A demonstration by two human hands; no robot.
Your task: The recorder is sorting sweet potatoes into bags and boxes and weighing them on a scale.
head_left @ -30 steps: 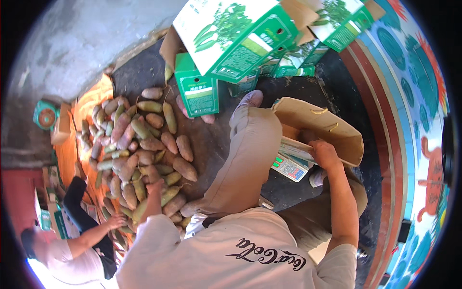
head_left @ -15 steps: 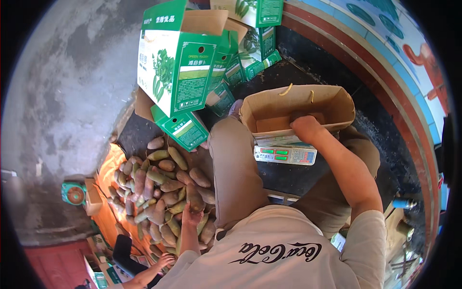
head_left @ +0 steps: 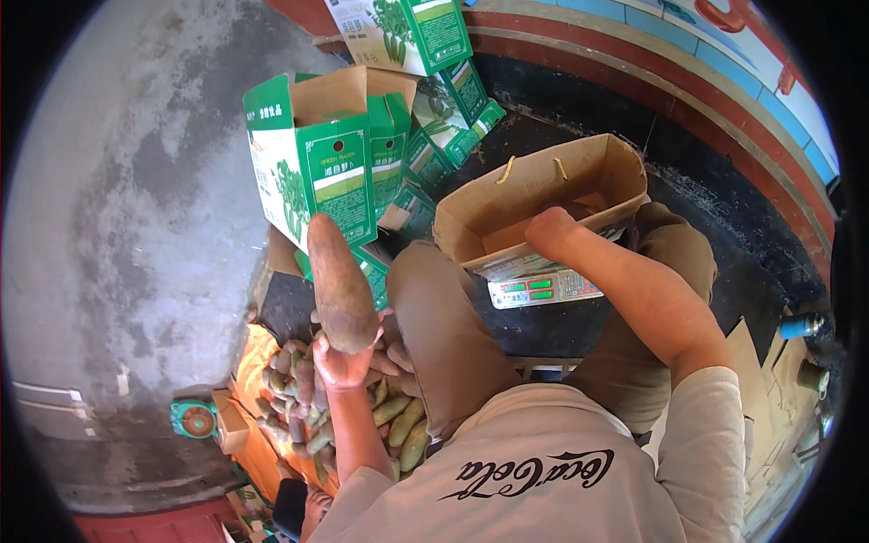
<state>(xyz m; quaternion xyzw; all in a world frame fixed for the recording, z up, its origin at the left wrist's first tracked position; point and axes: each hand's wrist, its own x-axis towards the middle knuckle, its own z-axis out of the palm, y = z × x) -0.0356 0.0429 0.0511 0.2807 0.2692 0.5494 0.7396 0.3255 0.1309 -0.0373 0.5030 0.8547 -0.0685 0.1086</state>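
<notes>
My left hand (head_left: 342, 364) grips a large, soil-coated radish (head_left: 342, 288) by its thick lower end, with the narrower end pointing up and away. It is raised above a heap of similar radishes (head_left: 396, 407), some brown with soil and some green. My right hand (head_left: 550, 232) reaches over the near wall of an open cardboard carton (head_left: 480, 201) with yellow cord handles; its fingers are hidden inside. That carton stands on a weighing scale (head_left: 543, 288) with lit green displays, between my knees.
Green-and-white cartons (head_left: 339, 176) are stacked ahead on the left, some with open flaps. Orange sheeting (head_left: 258, 362) lies under the heap. A teal round device (head_left: 194, 419) sits near the wall. Another person's hand (head_left: 317, 509) shows at the lower left. A blue bottle (head_left: 800, 326) stands far right.
My left hand has lifted the radish up off the heap and forward. My right hand stays at the carton, with its fingers now hidden. The view has shifted.
</notes>
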